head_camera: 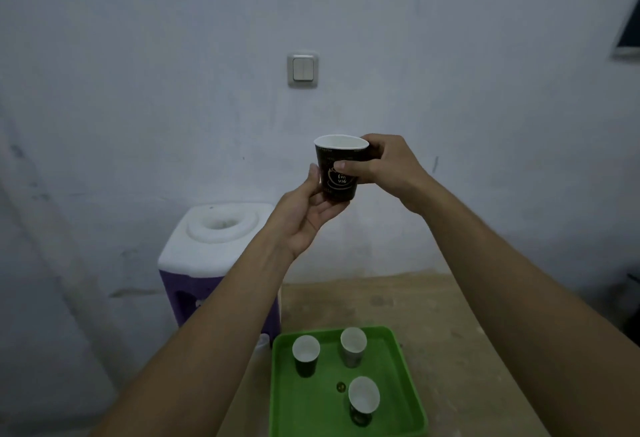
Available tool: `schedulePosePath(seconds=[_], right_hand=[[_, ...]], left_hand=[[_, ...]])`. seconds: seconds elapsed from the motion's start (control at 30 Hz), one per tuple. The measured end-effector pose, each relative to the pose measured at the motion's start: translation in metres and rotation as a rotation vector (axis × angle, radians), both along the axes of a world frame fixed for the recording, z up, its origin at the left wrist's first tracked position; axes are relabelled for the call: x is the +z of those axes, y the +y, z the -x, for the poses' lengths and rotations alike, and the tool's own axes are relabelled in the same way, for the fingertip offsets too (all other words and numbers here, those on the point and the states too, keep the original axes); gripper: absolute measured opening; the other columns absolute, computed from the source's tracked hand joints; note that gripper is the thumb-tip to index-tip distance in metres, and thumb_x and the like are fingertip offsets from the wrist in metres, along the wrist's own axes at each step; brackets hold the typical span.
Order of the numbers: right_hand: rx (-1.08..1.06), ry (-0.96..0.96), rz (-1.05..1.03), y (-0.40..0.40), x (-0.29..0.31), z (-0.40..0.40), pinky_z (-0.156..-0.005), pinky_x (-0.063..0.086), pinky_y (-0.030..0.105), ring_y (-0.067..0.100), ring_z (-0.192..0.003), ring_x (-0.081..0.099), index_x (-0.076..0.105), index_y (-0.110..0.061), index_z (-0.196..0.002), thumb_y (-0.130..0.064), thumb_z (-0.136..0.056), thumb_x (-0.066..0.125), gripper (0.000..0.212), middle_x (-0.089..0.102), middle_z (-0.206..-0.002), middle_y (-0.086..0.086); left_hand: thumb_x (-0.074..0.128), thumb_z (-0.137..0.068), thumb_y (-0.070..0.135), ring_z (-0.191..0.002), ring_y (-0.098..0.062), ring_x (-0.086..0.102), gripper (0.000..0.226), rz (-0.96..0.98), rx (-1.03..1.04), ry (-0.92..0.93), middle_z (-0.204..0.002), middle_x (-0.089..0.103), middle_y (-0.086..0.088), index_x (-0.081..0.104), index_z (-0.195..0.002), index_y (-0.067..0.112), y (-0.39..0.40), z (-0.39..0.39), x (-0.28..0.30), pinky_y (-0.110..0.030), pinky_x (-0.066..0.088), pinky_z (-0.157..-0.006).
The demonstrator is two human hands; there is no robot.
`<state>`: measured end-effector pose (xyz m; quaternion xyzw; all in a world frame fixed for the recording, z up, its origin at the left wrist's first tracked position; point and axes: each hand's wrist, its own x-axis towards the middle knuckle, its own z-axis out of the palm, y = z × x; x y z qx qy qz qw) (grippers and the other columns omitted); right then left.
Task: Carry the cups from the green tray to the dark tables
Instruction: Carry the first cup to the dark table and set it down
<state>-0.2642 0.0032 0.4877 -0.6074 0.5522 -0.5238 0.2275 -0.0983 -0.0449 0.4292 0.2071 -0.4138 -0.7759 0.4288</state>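
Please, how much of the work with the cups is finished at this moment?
No cup shows as delivered; no dark table is in view. In hand: one dark paper cup is lifted, the right hand gripping its side and the left hand supporting it from below. Left to do: three cups stand on the green tray.

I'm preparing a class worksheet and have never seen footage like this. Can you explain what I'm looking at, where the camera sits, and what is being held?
There is no machine here: the camera is worn on a person's head, looking forward and down at their own arms. The right hand has its grip round a dark paper cup, while the left hand supports it from below. Lower down, a green tray rests on a wooden surface and holds three more cups. A water dispenser stands by the wall.
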Motion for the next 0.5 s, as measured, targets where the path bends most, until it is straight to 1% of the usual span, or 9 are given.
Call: schedulePosePath(seconds=[0.07, 0.1, 0.23, 0.3, 0.43, 0.5], right_hand=[[0.018, -0.027, 0.005, 0.004, 0.006, 0.0, -0.075, 0.061, 0.024, 0.013, -0.096, 0.075, 0.071, -0.007, -0.115, -0.014, -0.078, 0.087, 0.041, 0.077, -0.105, 0.005], [0.021, -0.038, 0.011, 0.005, 0.009, 0.001, -0.076, 0.061, 0.024, 0.012, -0.096, 0.075, 0.071, -0.008, -0.116, -0.014, -0.078, 0.087, 0.042, 0.078, -0.106, 0.004], [0.016, -0.078, 0.036, 0.009, 0.017, 0.003, -0.091, 0.061, 0.032, 0.013, -0.104, 0.074, 0.071, -0.01, -0.121, -0.017, -0.078, 0.088, 0.046, 0.078, -0.111, 0.001], [0.002, -0.078, 0.051, 0.01, 0.021, 0.004, -0.094, 0.06, 0.034, 0.013, -0.107, 0.073, 0.072, -0.013, -0.122, -0.021, -0.077, 0.089, 0.049, 0.078, -0.112, -0.001], [-0.045, -0.079, 0.087, 0.014, 0.03, 0.006, -0.092, 0.06, 0.031, 0.011, -0.105, 0.074, 0.073, -0.014, -0.12, -0.024, -0.075, 0.091, 0.049, 0.079, -0.109, -0.002], [-0.071, -0.086, 0.1, 0.018, 0.033, 0.01, -0.084, 0.059, 0.023, 0.009, -0.102, 0.074, 0.073, -0.013, -0.119, -0.024, -0.076, 0.09, 0.048, 0.079, -0.109, -0.003]], left_hand=[[0.053, -0.104, 0.034, -0.116, -0.033, 0.069, 0.049, -0.013, 0.014, 0.014, -0.127, 0.068, -0.025, 0.056, -0.136, -0.003, -0.002, 0.001, 0.009, -0.04, 0.058, -0.097], [0.054, -0.104, 0.032, -0.115, -0.034, 0.07, 0.047, -0.019, 0.019, 0.018, -0.126, 0.068, -0.026, 0.056, -0.135, -0.004, -0.001, 0.002, 0.014, -0.04, 0.059, -0.095], [0.058, -0.102, 0.028, -0.104, -0.035, 0.074, 0.037, -0.054, 0.011, 0.052, -0.116, 0.07, -0.027, 0.062, -0.12, -0.005, 0.002, 0.006, 0.03, -0.043, 0.062, -0.088], [0.057, -0.102, 0.028, -0.099, -0.034, 0.075, 0.035, -0.058, -0.004, 0.051, -0.11, 0.072, -0.025, 0.063, -0.116, -0.004, 0.004, 0.009, 0.038, -0.044, 0.062, -0.087], [0.058, -0.102, 0.026, -0.095, -0.034, 0.074, 0.031, -0.052, -0.03, 0.03, -0.093, 0.077, -0.022, 0.064, -0.108, -0.003, 0.003, 0.016, 0.051, -0.045, 0.06, -0.086], [0.058, -0.102, 0.026, -0.096, -0.035, 0.074, 0.031, -0.05, -0.055, 0.025, -0.098, 0.075, -0.023, 0.063, -0.108, -0.003, 0.003, 0.022, 0.056, -0.046, 0.06, -0.086]])
